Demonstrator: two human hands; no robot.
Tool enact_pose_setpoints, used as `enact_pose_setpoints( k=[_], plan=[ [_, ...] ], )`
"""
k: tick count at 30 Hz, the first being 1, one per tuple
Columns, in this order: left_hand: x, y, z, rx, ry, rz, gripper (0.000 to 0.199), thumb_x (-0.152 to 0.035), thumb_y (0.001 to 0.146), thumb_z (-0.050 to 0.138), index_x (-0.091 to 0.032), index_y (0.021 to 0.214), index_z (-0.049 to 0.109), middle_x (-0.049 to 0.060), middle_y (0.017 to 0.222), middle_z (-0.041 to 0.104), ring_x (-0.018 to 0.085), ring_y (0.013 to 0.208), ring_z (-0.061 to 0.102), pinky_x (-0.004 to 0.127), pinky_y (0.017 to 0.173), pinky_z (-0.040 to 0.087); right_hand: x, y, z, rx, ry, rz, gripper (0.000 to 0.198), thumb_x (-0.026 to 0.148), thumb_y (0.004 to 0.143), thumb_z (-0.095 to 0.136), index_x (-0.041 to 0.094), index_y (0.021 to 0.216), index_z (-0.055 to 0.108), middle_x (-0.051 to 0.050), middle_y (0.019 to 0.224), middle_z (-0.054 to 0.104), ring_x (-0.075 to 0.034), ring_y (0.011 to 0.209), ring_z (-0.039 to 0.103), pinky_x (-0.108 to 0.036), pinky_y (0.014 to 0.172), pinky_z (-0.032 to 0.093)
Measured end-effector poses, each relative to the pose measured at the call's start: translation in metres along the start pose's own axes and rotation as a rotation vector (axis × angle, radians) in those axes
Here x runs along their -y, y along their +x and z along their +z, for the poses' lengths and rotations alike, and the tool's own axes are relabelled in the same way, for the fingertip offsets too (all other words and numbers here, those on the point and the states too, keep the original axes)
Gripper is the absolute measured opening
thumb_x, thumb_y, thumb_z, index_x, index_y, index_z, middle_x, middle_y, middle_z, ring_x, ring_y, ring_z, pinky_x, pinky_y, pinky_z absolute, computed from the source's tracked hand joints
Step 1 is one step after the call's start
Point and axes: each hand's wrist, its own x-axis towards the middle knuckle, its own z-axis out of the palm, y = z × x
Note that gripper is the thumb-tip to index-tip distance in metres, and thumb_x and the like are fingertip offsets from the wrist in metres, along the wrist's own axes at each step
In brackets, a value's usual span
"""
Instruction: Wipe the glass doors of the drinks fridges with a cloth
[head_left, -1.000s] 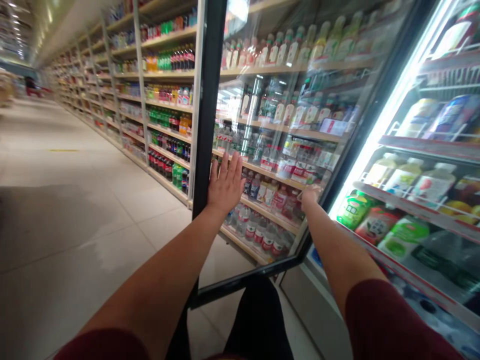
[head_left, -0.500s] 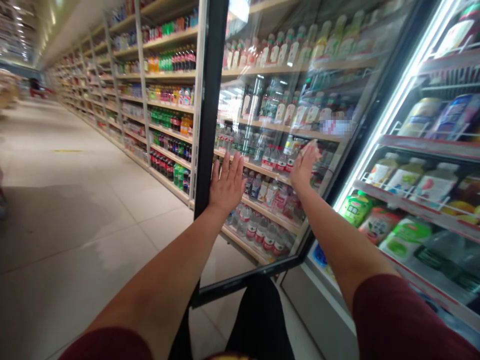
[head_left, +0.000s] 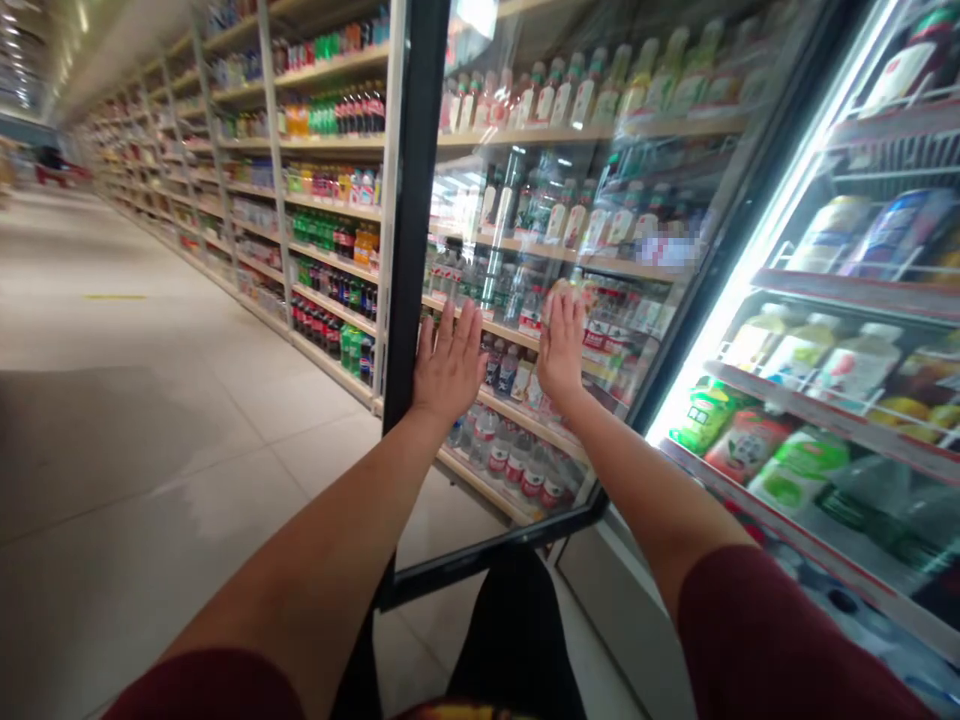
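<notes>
A glass cooler door (head_left: 457, 520) with a black frame stands swung open in front of me. My left hand (head_left: 450, 365) lies flat against the glass near the door's left edge, fingers spread and holding nothing. To its right, my right hand (head_left: 562, 350) presses a light, patterned cloth (head_left: 586, 292) to the pane. Most of the cloth is hidden behind the fingers, with a bit showing past them. Bottles on a shelf behind the door show through the glass.
The lit cooler on the right holds bottles (head_left: 855, 360) and green and red pouches (head_left: 799, 465) on wire-fronted shelves. Long drink shelving (head_left: 330, 145) runs away at the left beside a tiled floor (head_left: 187, 430). My knee (head_left: 517, 630) is just below the door's bottom edge.
My right hand has moved left across the glass with the cloth, closer to my left hand. My left hand stays on the pane. The view has shifted slightly.
</notes>
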Motion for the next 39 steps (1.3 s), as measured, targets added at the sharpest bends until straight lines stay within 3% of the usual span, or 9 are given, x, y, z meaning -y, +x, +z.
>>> enact_pose_setpoints(
  k=[4, 10, 16, 19, 24, 29, 34, 39],
  plan=[
    [0.000, 0.000, 0.000, -0.003, 0.012, 0.008, 0.070, -0.031, 0.113, 0.042, -0.011, 0.176, 0.019, 0.017, 0.179, 0.018, 0.033, 0.170, 0.007, 0.061, 0.139, 0.006, 0.018, -0.007, -0.002, 0.095, 0.002, -0.107, 0.064, 0.030, 0.110, 0.022, 0.021, 0.172, 0.034, -0.007, 0.180, 0.031, -0.023, 0.174, -0.001, -0.059, 0.141, 0.017],
    [0.000, 0.000, 0.000, 0.019, 0.020, 0.002, 0.070, -0.031, 0.113, 0.043, -0.009, 0.175, 0.020, 0.017, 0.179, 0.016, 0.034, 0.169, 0.004, 0.062, 0.139, 0.005, 0.049, 0.040, -0.006, -0.042, -0.003, -0.080, 0.065, 0.031, 0.112, 0.018, 0.013, 0.174, 0.027, -0.009, 0.184, 0.020, -0.024, 0.174, -0.008, -0.056, 0.142, 0.013],
    [0.002, -0.001, 0.003, 0.002, 0.049, 0.014, 0.066, -0.030, 0.113, 0.043, -0.009, 0.174, 0.028, 0.017, 0.179, 0.017, 0.034, 0.169, 0.006, 0.061, 0.139, 0.007, 0.062, -0.004, 0.010, 0.023, 0.017, -0.282, 0.058, 0.027, 0.111, 0.026, 0.021, 0.164, 0.050, -0.007, 0.176, 0.042, -0.022, 0.174, -0.001, -0.055, 0.141, 0.023],
    [0.002, -0.001, 0.004, -0.008, 0.055, 0.014, 0.065, -0.030, 0.113, 0.043, -0.009, 0.173, 0.029, 0.017, 0.179, 0.019, 0.034, 0.169, 0.008, 0.060, 0.139, 0.008, 0.061, 0.001, 0.011, -0.058, 0.042, -0.362, 0.056, 0.028, 0.113, 0.026, 0.019, 0.161, 0.053, -0.009, 0.173, 0.047, -0.021, 0.174, 0.002, -0.054, 0.140, 0.025],
    [0.004, -0.001, 0.007, -0.022, 0.049, 0.024, 0.065, -0.029, 0.113, 0.044, -0.007, 0.173, 0.030, 0.019, 0.178, 0.021, 0.035, 0.169, 0.011, 0.061, 0.139, 0.009, 0.070, 0.031, 0.012, -0.186, 0.035, -0.307, 0.058, 0.030, 0.116, 0.020, 0.014, 0.165, 0.047, -0.011, 0.176, 0.040, -0.020, 0.174, -0.001, -0.051, 0.142, 0.020],
    [0.005, -0.002, 0.009, -0.027, 0.039, 0.027, 0.062, -0.025, 0.112, 0.041, -0.009, 0.172, 0.034, 0.018, 0.177, 0.024, 0.034, 0.169, 0.013, 0.062, 0.139, 0.008, 0.078, 0.032, 0.012, -0.127, 0.054, -0.361, 0.057, 0.037, 0.116, 0.023, 0.018, 0.160, 0.054, -0.009, 0.173, 0.044, -0.021, 0.174, 0.001, -0.049, 0.142, 0.021],
    [0.003, -0.001, 0.004, -0.016, 0.028, 0.019, 0.068, -0.030, 0.112, 0.044, -0.007, 0.174, 0.026, 0.019, 0.178, 0.021, 0.035, 0.169, 0.009, 0.063, 0.139, 0.007, 0.080, 0.062, 0.006, -0.105, 0.067, -0.354, 0.058, 0.029, 0.115, 0.022, 0.016, 0.169, 0.038, -0.007, 0.181, 0.029, -0.024, 0.174, 0.000, -0.052, 0.143, 0.015],
    [0.002, -0.002, 0.004, -0.011, 0.033, 0.020, 0.067, -0.027, 0.112, 0.043, -0.009, 0.174, 0.026, 0.018, 0.178, 0.023, 0.034, 0.169, 0.011, 0.062, 0.139, 0.008, 0.077, 0.055, 0.011, -0.097, 0.105, -0.373, 0.060, 0.034, 0.115, 0.020, 0.022, 0.172, 0.033, -0.003, 0.181, 0.027, -0.025, 0.174, -0.001, -0.052, 0.143, 0.014]
  ],
)
